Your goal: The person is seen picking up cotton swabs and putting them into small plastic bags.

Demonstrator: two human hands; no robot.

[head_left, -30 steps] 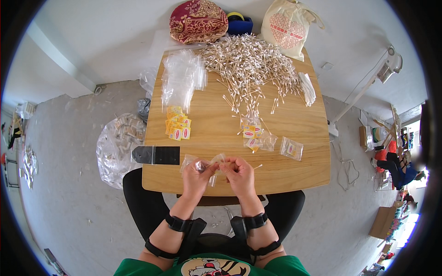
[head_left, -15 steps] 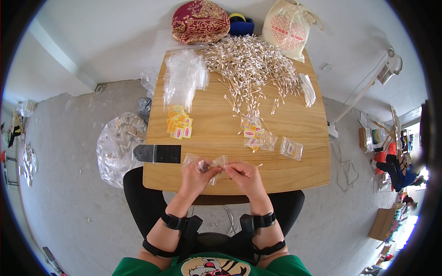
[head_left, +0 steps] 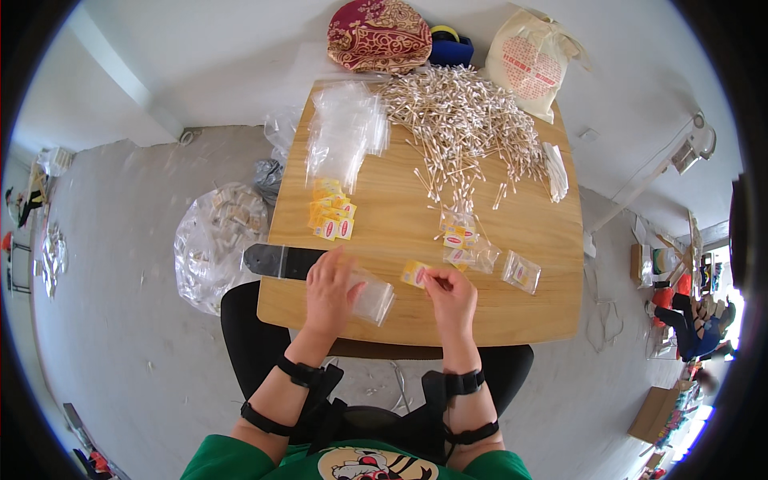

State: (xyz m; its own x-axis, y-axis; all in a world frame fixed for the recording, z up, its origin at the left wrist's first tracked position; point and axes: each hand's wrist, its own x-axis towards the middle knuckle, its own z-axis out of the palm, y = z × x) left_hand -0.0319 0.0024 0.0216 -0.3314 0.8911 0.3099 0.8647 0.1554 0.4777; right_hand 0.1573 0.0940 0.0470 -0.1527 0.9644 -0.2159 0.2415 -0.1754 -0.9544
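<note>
My right hand (head_left: 453,301) pinches a small yellow-and-white packet (head_left: 414,274) by its right end, just above the table. My left hand (head_left: 329,294) is open, its fingers spread and slightly blurred over the right end of a black strip (head_left: 290,262). Beside my left thumb lies a clear plastic bag (head_left: 374,306); whether the thumb touches it I cannot tell. More yellow-and-white packets (head_left: 333,218) lie in overlapping rows beyond my left hand. Past my right hand are another few packets (head_left: 454,240) with clear bags, and a filled clear bag (head_left: 522,273) further right.
A big heap of cotton swabs (head_left: 468,120) covers the table's far part. Left of it lies a stack of clear bags (head_left: 344,132). A patterned red pouch (head_left: 379,36), a blue tape dispenser (head_left: 450,48) and a cream drawstring bag (head_left: 528,64) stand behind. A full plastic sack (head_left: 216,248) sits left on the floor.
My hands were together on a clear bag; now they are apart. The right has taken hold of a yellow-and-white packet, and the left has opened. The whole view has shifted slightly.
</note>
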